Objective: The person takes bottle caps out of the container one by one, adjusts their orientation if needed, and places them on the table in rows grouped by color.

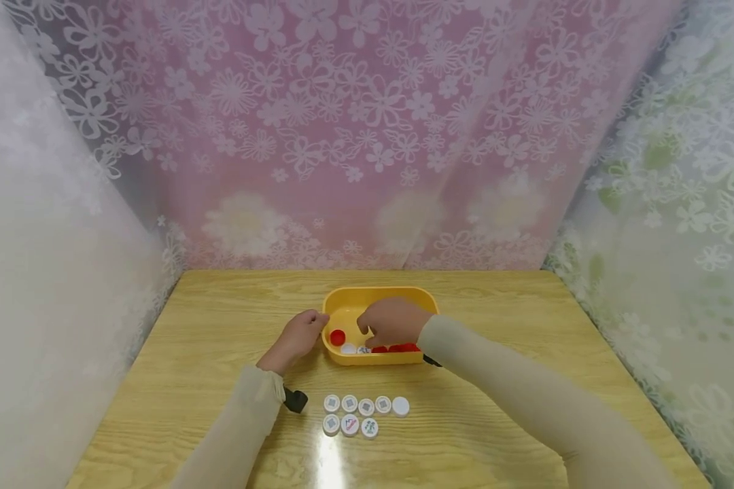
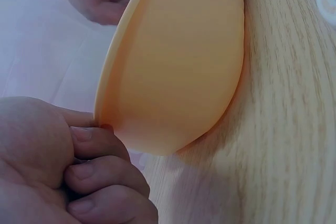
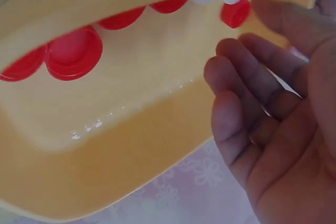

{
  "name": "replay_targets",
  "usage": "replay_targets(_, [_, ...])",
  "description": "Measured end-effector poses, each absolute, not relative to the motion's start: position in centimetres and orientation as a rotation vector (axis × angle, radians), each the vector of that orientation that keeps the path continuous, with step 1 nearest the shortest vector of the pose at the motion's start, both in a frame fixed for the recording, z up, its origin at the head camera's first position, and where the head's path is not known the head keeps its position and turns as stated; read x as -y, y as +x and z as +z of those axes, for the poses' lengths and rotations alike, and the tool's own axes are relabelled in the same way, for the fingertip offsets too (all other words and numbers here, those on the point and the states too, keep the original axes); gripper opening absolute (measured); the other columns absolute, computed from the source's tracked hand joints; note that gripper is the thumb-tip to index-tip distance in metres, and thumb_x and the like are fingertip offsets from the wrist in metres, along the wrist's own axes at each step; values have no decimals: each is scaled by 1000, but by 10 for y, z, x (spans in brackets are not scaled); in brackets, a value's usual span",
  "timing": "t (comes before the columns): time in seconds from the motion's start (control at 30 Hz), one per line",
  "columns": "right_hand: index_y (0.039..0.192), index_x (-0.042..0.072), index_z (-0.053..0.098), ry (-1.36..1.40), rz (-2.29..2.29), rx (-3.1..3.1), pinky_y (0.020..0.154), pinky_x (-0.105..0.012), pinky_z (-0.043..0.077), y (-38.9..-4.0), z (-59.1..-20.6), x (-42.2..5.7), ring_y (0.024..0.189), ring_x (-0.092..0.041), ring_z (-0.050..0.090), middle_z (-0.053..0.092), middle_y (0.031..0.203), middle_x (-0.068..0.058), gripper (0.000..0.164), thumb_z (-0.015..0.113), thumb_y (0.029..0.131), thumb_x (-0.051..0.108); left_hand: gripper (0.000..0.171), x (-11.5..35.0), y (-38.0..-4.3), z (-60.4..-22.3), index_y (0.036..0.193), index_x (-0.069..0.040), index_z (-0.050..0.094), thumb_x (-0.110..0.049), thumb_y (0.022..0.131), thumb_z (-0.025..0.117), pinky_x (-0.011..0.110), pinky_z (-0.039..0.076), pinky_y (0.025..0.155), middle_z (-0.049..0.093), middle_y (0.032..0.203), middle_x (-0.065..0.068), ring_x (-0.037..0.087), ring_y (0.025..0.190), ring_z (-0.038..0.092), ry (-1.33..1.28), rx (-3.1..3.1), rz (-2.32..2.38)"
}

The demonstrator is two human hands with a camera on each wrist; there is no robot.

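Note:
A yellow plastic tub with rounded corners stands on the table. My left hand pinches its left rim between thumb and curled fingers, as the left wrist view shows along the tub's outer wall. Inside the tub, my right hand reaches over the floor with loosely bent fingers and nothing between them. Red bottle caps lie along the near wall, partly hidden by the rim in the right wrist view. Beside them are a white cap and a printed white one. Another red cap lies near the left end.
In front of the tub, white round caps lie on the wooden table in two rows. Most carry printed marks, such as a green-patterned cap; a plain white cap ends the back row. Floral curtains surround the table.

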State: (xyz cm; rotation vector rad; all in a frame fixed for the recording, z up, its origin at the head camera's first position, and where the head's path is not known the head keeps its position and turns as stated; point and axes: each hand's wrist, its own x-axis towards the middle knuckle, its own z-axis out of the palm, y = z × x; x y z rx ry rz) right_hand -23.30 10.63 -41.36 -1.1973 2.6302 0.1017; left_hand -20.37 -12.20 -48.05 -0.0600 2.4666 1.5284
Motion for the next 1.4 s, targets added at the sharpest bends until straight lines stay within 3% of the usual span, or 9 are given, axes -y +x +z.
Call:
replay_targets(0.2, [83,25,70,-1227,275,-2600,68,-28,49,-241,-430,-94,68,-11,54,61,75,13,24,81,88,46,35,123,-204,-482,92,-8,58,-37,110,50,31,40,68,53,87,7,22,75,48,-56,-2462,1531])
replay_targets(0.77, [79,23,64,-1471,281,-2536,65,-26,44,-246,-449,-92,64,-11,49,54,70,11,22,74,97,31,34,122,-205,-480,97,-6,60,-36,110,50,31,41,68,54,90,7,22,77,49,-43,-2463,1519])
replay_targets(1.13, [75,20,63,-1071,222,-2554,67,-26,46,-257,-442,-98,65,-16,51,54,69,5,24,75,95,21,35,125,-204,-485,92,-8,58,-37,109,51,30,39,67,53,88,7,22,76,48,-40,-2466,1539])
replay_targets(1.27, [76,17,65,-1191,270,-2554,66,-27,47,-263,-446,-95,64,-16,50,54,69,3,20,73,95,16,34,125,-205,-484,90,-7,56,-35,110,51,31,38,66,51,86,7,22,75,47,-35,-2481,1545])
replay_targets(1.4, [85,14,70,-1296,406,-2574,74,-28,52,-269,-448,-85,70,-16,52,60,76,3,11,70,95,11,34,125,-206,-484,90,-8,56,-35,110,51,31,38,67,51,85,6,22,75,47,-24,-2481,1548])
